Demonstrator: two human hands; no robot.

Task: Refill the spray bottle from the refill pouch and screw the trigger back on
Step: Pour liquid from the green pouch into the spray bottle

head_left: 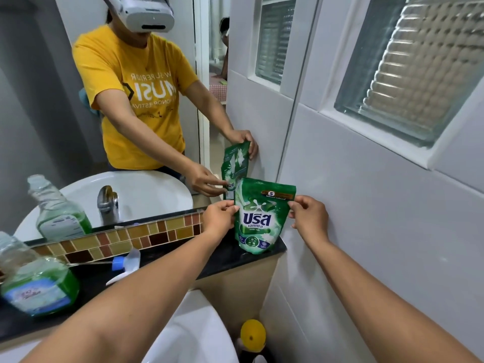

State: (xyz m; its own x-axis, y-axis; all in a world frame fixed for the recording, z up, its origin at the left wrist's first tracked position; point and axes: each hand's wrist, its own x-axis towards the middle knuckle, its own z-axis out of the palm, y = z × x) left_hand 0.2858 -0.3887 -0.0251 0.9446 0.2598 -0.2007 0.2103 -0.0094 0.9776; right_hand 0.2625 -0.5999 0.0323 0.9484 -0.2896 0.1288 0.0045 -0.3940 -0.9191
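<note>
— Looking at the far end of the black counter (pixel 227 260): which way does the refill pouch (pixel 259 218) stand?

— Upright, long axis vertical, printed front toward the camera, sealed top edge up, its rounded base at the counter's right end beside the white tiled wall (pixel 366 205). Whether the base rests on the counter or hangs just above it, I cannot tell.

— Who has hold of it?

— Both hands. The left hand (pixel 218 216) pinches the pouch's left edge between thumb and fingers, the other fingers curled. The right hand (pixel 311 216) pinches the upper right corner the same way, thumb and forefinger closed on the film.

— And the spray bottle (pixel 34 281)?

— Well apart, at the left end of the counter, upright but leaning in the wide-angle view, neck open, green liquid filling the lower part. Its trigger head (pixel 125 263) lies on its side on the counter between bottle and pouch, blue collar and thin dip tube pointing left toward the bottle.

— Counts?

— One pouch, one bottle, one trigger head, two hands. The mirror (pixel 104 113) repeats them. A yellow round object (pixel 252 335) sits low beside the white basin (pixel 193 334).
</note>
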